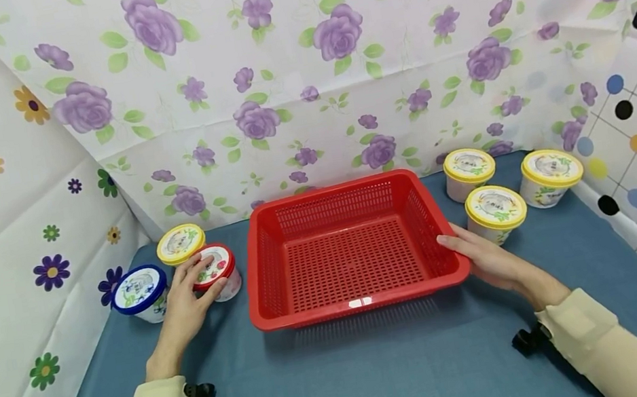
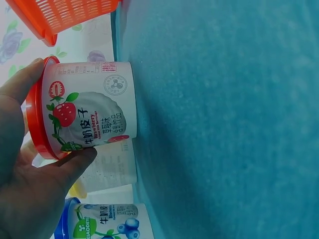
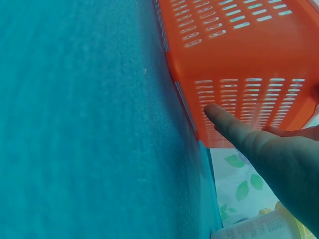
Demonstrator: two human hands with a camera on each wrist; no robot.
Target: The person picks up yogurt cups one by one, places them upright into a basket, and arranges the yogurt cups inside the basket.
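Note:
My left hand (image 1: 185,305) holds a strawberry milk cup (image 2: 92,107) with a red lid, thumb and fingers spread across the lid. The cup stands upright on the cloth. Right beside it are a blue-lidded blueberry cup (image 1: 138,288) and a yellow-lidded cup (image 1: 180,243). My right hand (image 1: 491,260) grips the right rim of a red slotted plastic basket (image 1: 362,305), fingers over the edge. In the right wrist view one digit lies along the outer wall of the basket (image 3: 234,64). Nothing lies inside the basket.
To the right of the basket stand three yellow-lidded cups, one at the back (image 1: 468,166), one near my right hand (image 1: 495,206) and one farther right (image 1: 552,169). A blue cloth (image 1: 358,378) covers the table. Patterned sheets (image 1: 302,91) enclose the back and both sides.

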